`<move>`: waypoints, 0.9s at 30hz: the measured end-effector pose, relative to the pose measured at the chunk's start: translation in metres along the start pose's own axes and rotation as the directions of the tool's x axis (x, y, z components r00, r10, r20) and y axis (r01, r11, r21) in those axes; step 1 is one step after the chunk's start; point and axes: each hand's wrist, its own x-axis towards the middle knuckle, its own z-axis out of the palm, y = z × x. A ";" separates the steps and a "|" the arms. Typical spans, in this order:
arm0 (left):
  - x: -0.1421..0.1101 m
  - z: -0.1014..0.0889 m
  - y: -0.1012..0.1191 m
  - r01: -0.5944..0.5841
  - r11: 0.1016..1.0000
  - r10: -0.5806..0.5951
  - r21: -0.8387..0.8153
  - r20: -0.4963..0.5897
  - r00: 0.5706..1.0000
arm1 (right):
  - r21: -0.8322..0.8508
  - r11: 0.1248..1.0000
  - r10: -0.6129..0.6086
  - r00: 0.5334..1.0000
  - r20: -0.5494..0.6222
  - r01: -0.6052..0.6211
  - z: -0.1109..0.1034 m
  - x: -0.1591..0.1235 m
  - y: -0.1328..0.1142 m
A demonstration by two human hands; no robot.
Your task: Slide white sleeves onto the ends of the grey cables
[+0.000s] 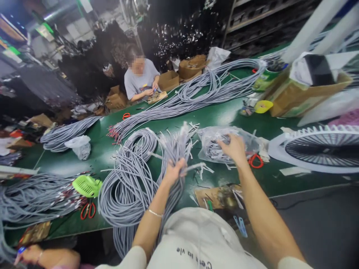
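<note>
My left hand (pixel 175 172) is closed around a grey cable near its end, over a bundle of grey cables (pixel 171 149) with white-tipped ends. The raised ends are blurred. My right hand (pixel 235 147) reaches over a clear plastic bag (pixel 206 149) full of small white pieces. Its thumb and forefinger are apart above the pieces, and the other fingers are partly hidden. Between the hands, a few white strips (pixel 202 169) lie on the green table (pixel 179 190). Left of the bundle rest large coils of grey cable (pixel 123 201).
Red-handled scissors (pixel 255 160) and a white fan (pixel 316 149) stand to the right. Across the table a co-worker (pixel 141 78) handles small parts beside long grey cables (pixel 196 97). At left are a green fan (pixel 87 185) and another person's arm (pixel 53 257).
</note>
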 end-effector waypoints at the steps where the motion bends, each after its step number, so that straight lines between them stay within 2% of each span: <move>1: 0.006 -0.007 0.010 -0.042 0.997 0.036 -0.066 -0.092 0.995 | -0.063 0.998 -0.024 0.999 -0.040 0.022 -0.001 -0.009 -0.001; 3: 0.015 -0.032 0.032 -0.147 0.974 0.092 -0.170 -0.297 0.950 | -0.072 0.992 -0.109 0.988 -0.107 0.102 -0.003 -0.031 -0.009; 5: 0.020 -0.066 0.048 -0.209 0.959 0.112 -0.190 -0.422 0.900 | 0.093 0.979 -0.177 0.983 -0.040 0.180 0.005 -0.056 -0.023; 6: 0.020 -0.085 0.052 -0.224 0.959 0.114 -0.175 -0.486 0.867 | 0.201 0.960 -0.210 0.977 0.044 0.197 0.015 -0.070 -0.031; 8: 0.017 -0.121 0.052 -0.152 0.988 0.132 0.029 -0.671 0.729 | 0.374 0.914 -0.282 0.908 0.310 0.157 0.045 -0.097 -0.048; 9: 0.011 -0.137 0.048 -0.090 0.984 0.174 0.152 -0.738 0.652 | 0.404 0.906 -0.304 0.854 0.423 0.122 0.063 -0.109 -0.057; 10: 0.003 -0.150 0.042 -0.043 0.977 0.191 0.208 -0.771 0.608 | 0.410 0.911 -0.295 0.767 0.569 0.046 0.082 -0.121 -0.066; 12: -0.024 -0.167 0.025 0.009 0.966 0.210 0.257 -0.809 0.548 | 0.343 0.938 -0.254 0.594 0.764 -0.041 0.117 -0.140 -0.080; 13: -0.043 -0.171 0.014 0.013 0.966 0.214 0.259 -0.823 0.526 | 0.306 0.950 -0.232 0.526 0.818 -0.058 0.131 -0.148 -0.085; 14: -0.065 -0.173 0.002 0.018 0.963 0.224 0.268 -0.838 0.498 | 0.281 0.958 -0.220 0.490 0.843 -0.053 0.142 -0.154 -0.089; 15: -0.089 -0.173 -0.011 0.023 0.960 0.236 0.279 -0.852 0.467 | 0.270 0.962 -0.219 0.474 0.853 -0.041 0.149 -0.159 -0.091; 16: -0.115 -0.172 -0.026 0.031 0.956 0.250 0.292 -0.865 0.435 | 0.268 0.963 -0.224 0.468 0.855 -0.029 0.154 -0.162 -0.092; 18: -0.165 -0.166 -0.060 0.131 0.919 0.305 0.372 -0.881 0.363 | 0.258 0.966 -0.227 0.457 0.860 -0.006 0.159 -0.165 -0.092; 19: -0.187 -0.162 -0.079 0.205 0.902 0.296 0.381 -0.888 0.352 | 0.247 0.969 -0.222 0.455 0.862 0.005 0.159 -0.165 -0.090; 20: -0.205 -0.157 -0.097 0.274 0.895 0.242 0.350 -0.901 0.361 | 0.236 0.972 -0.217 0.457 0.863 0.017 0.160 -0.165 -0.090; 21: -0.219 -0.152 -0.115 0.344 0.890 0.154 0.299 -0.908 0.390 | 0.228 0.973 -0.216 0.461 0.861 0.030 0.160 -0.165 -0.089; 23: -0.231 -0.139 -0.147 0.458 0.862 -0.045 0.217 -0.867 0.496 | 0.239 0.970 -0.233 0.468 0.853 0.047 0.164 -0.165 -0.092; 25: -0.224 -0.128 -0.169 0.501 0.849 -0.210 0.171 -0.760 0.615 | 0.280 0.960 -0.253 0.461 0.851 0.010 0.170 -0.168 -0.099; 27: -0.207 -0.122 -0.180 0.504 0.849 -0.291 0.160 -0.655 0.698 | 0.306 0.943 -0.217 0.450 0.866 -0.134 0.178 -0.172 -0.108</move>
